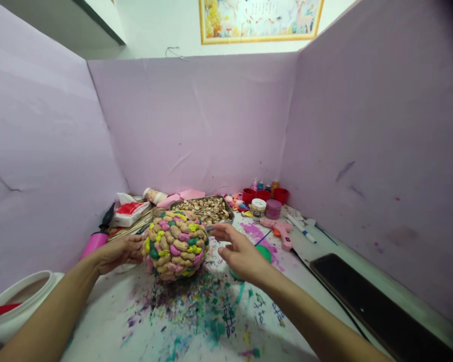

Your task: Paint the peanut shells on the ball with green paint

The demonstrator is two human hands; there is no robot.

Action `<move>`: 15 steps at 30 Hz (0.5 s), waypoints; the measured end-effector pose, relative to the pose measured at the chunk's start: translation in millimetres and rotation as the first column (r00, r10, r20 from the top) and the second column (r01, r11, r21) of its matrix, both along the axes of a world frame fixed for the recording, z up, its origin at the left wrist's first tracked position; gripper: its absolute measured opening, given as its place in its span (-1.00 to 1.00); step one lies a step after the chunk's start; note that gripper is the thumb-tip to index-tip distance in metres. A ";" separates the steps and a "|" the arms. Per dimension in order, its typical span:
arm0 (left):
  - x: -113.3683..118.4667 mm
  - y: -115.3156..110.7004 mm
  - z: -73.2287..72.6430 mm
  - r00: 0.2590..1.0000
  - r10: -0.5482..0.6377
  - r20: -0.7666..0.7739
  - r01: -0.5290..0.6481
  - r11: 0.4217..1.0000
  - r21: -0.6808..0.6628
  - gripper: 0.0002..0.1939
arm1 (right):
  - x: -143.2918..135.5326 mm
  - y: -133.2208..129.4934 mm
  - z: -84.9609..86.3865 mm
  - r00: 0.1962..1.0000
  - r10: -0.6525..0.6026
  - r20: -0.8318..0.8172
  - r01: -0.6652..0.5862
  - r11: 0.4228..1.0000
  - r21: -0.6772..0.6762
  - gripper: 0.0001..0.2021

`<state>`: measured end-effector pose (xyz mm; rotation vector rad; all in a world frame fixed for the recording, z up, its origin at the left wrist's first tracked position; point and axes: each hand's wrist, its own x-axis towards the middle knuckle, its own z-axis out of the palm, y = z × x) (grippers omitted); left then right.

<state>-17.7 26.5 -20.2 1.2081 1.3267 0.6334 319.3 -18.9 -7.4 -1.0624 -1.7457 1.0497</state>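
A round ball covered in peanuts [176, 245], some plain and others painted pink, yellow and green, is at the middle left of the paint-stained table. My left hand [126, 250] grips its left side, with the fingertips partly hidden at the ball's edge. Just right of the ball, my right hand [239, 250] is held apart from it, fingers spread and nothing in them. Beneath and behind that hand is a green paint cup [264, 253] with a thin blue stick. A metal tray [232, 219] of peanuts lies behind the ball.
On the right are a pink glue gun [281, 232] with a black cable, a white marker [302, 229] and a dark phone [377, 306]. Red cups [281, 195] and paint jars [258, 206] line the back. A white tub [26, 301] and tissue pack [130, 213] occupy the left.
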 end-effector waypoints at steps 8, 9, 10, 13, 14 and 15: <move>5.6 -3.6 13.4 0.967 0.161 -0.200 -0.131 0.980 0.152 -0.55 | -5.1 -4.8 -4.9 0.997 0.050 0.065 -0.053 0.997 0.050 -0.44; 5.6 -5.4 18.8 0.954 0.206 -0.217 -0.163 0.966 0.199 -0.54 | -5.9 -5.8 -5.4 0.995 0.062 0.072 -0.066 0.997 0.051 -0.45; 5.6 -7.8 25.2 0.944 0.249 -0.218 -0.195 0.950 0.244 -0.52 | -7.0 -6.9 -6.0 0.994 0.074 0.081 -0.078 0.996 0.049 -0.44; 8.3 -20.5 48.9 0.925 0.332 -0.184 -0.247 0.895 0.372 -0.47 | -11.2 -11.6 -6.7 0.989 0.108 0.100 -0.114 0.992 0.058 -0.45; 10.2 -26.2 57.4 0.919 0.348 -0.183 -0.245 0.871 0.427 -0.45 | -12.3 -13.1 -6.3 0.989 0.109 0.104 -0.116 0.991 0.064 -0.46; 12.2 -32.3 65.6 0.917 0.346 -0.198 -0.227 0.862 0.454 -0.42 | -13.0 -14.4 -5.8 0.990 0.098 0.104 -0.106 0.992 0.073 -0.47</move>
